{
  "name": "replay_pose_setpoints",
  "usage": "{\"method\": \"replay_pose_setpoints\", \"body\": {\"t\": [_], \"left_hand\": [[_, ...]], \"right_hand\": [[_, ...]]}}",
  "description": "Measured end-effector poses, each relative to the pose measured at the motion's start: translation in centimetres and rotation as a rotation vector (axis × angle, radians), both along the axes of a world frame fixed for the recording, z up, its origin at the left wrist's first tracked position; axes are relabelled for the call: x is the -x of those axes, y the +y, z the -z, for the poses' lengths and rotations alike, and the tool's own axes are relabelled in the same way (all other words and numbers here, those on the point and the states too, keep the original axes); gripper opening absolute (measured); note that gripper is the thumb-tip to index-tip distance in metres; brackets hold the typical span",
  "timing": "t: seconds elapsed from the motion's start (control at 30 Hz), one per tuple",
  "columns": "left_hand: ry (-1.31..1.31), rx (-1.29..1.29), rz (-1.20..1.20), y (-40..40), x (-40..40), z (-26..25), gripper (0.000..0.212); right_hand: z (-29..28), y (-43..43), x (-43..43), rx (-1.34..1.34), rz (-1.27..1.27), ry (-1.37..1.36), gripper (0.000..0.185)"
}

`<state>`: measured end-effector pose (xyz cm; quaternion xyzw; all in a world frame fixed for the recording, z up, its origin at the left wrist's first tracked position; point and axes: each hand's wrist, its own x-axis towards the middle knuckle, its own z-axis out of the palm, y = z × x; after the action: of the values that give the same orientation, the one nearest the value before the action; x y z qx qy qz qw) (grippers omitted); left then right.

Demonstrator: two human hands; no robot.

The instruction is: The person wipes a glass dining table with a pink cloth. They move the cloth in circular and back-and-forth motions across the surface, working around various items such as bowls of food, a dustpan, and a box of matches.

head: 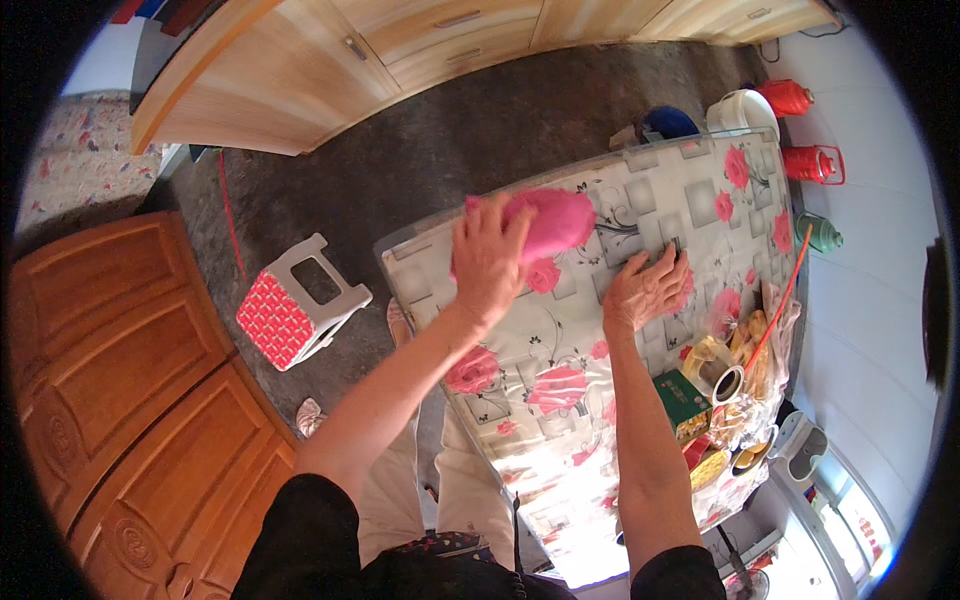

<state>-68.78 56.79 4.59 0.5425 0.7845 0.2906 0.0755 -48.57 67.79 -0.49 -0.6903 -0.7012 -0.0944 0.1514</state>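
My left hand [491, 259] is closed over a bright pink cloth [559, 221], pressing it near the table's far left corner. The cloth is slightly blurred and bunched, and part of it is hidden under my fingers. Flat against the rose-patterned tablecloth [555, 337] rests my right hand [645, 289], fingers a little spread and holding nothing. Right of my right forearm stands a green box [682, 401] with its contents showing. Beside it are a yellowish container with a dark round opening [726, 384] and bagged food [750, 337].
A plastic step stool [300, 307] with a red patterned top stands left of the table. Wooden cabinets [450, 37] line the far side. Red thermos flasks [810, 165], a green flask [819, 232] and a white bucket [742, 112] are along the wall.
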Motion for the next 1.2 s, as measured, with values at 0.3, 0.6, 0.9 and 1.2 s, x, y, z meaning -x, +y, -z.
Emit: {"method": "replay_pose_setpoints", "body": {"t": [0.3, 0.6, 0.9, 1.2], "left_hand": [[-0.013, 0.13, 0.612, -12.1, -5.9, -1.5, 0.05], [0.014, 0.059, 0.025, -0.2, -1.2, -0.8, 0.066], [-0.072, 0.124, 0.56, -12.3, -6.3, -1.4, 0.055], [0.002, 0.117, 0.066, -4.6, -1.4, -1.4, 0.072]], "right_hand": [[0.0, 0.1, 0.0, 0.005, -0.007, 0.004, 0.051], [-0.3, 0.0, 0.2, 0.031, -0.004, 0.041, 0.052], [-0.3, 0.0, 0.0, 0.012, -0.01, 0.001, 0.052], [-0.3, -0.1, 0.2, 0.005, -0.012, 0.031, 0.051]]}}
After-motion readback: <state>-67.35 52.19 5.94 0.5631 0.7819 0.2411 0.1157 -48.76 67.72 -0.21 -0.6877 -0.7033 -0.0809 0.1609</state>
